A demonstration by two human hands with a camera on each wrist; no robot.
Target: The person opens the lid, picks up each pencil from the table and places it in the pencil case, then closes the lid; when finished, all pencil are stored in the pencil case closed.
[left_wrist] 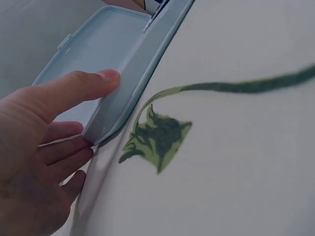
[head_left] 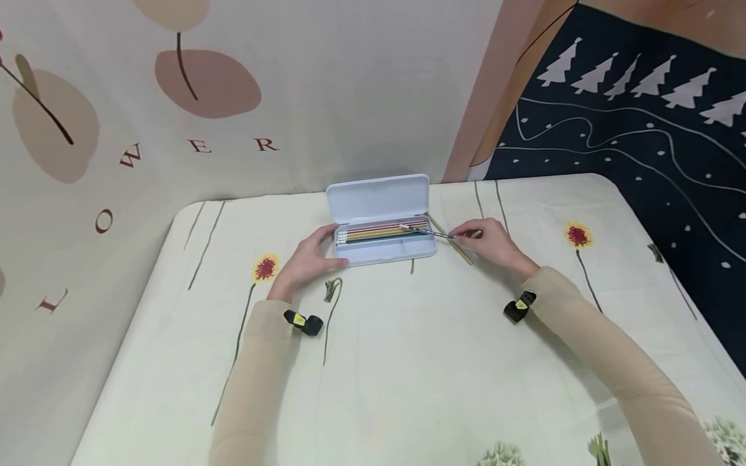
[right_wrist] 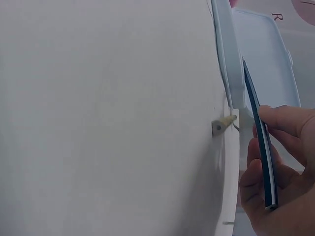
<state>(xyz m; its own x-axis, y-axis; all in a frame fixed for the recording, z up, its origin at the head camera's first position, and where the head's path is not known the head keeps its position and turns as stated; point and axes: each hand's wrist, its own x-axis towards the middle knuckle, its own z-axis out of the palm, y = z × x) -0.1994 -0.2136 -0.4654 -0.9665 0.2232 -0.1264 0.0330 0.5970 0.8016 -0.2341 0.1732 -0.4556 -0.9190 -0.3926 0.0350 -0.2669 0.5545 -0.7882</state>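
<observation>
A pale blue pencil case [head_left: 384, 257] lies with its lid [head_left: 379, 199] up at the back of the table. Inside, several pencils [head_left: 373, 232] lie side by side, white tips to the left. My left hand [head_left: 307, 262] holds the case's left end, with the thumb [left_wrist: 98, 84] on the front wall and fingertips at the end. Over the case's right end, my right hand [head_left: 492, 244] pinches a dark blue pencil [right_wrist: 261, 128], its far tip above the other pencils. A gold-coloured pencil [head_left: 462, 251] lies slanted on the cloth just right of the case.
A white cloth [head_left: 408, 362] printed with flowers and stems covers the table. Pale hanging fabric with letters [head_left: 350, 97] stands close behind the case. To the right hangs dark fabric with white trees [head_left: 629, 123]. Both wrists carry small black cameras [head_left: 304, 322].
</observation>
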